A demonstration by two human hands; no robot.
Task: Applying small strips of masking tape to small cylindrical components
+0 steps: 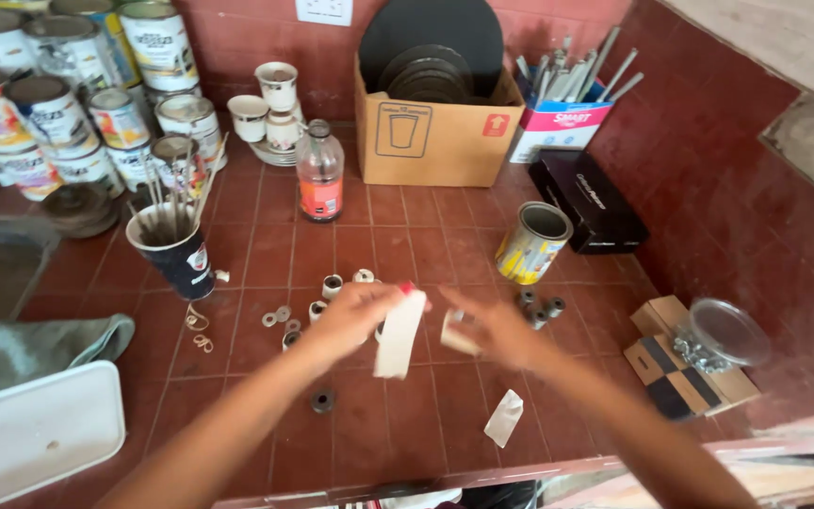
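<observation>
Between two hands, left hand (355, 316) pinches one paper strip (399, 335).

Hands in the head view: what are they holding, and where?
Left hand pinches a pale paper strip at its top end. Right hand grips a smaller paper piece; blur hides where.

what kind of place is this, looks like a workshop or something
Probably a home workshop or storage corner: stacked paint tins line the red tiled counter, a cardboard box holds dark discs, and small rollers and washers lie by the hands.
</observation>
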